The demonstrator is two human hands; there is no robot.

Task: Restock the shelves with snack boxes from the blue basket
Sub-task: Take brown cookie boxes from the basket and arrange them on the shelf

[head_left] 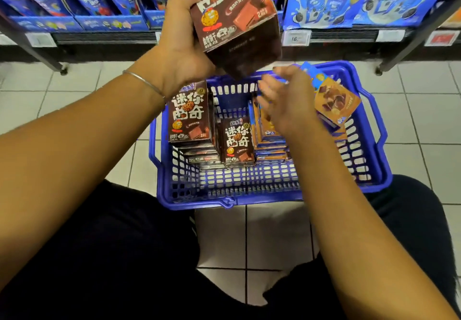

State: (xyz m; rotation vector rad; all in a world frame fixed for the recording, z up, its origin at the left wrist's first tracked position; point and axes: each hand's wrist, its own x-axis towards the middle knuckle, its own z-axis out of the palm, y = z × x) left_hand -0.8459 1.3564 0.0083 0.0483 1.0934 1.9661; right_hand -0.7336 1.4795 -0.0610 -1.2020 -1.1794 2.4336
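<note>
Shelf along the top edge, stocked with blue packs; price tag on its front rail. Left hand, thin bracelet at the wrist, is raised in front of the shelf above the basket's far left corner, fingers and thumb wrapped round a brown box held tilted, its top out of frame. Blue basket sits on the tiled floor between the person's knees. Inside, against the left wall: a stack of brown boxes; just beside it a single upright brown box near the middle. Right of that, a row of orange boxes. Right hand is over this row, fingers loose and spread, holding nothing; blurred, so contact with the boxes cannot be told. At the basket's far right corner one orange box lies tilted on top of others.
</note>
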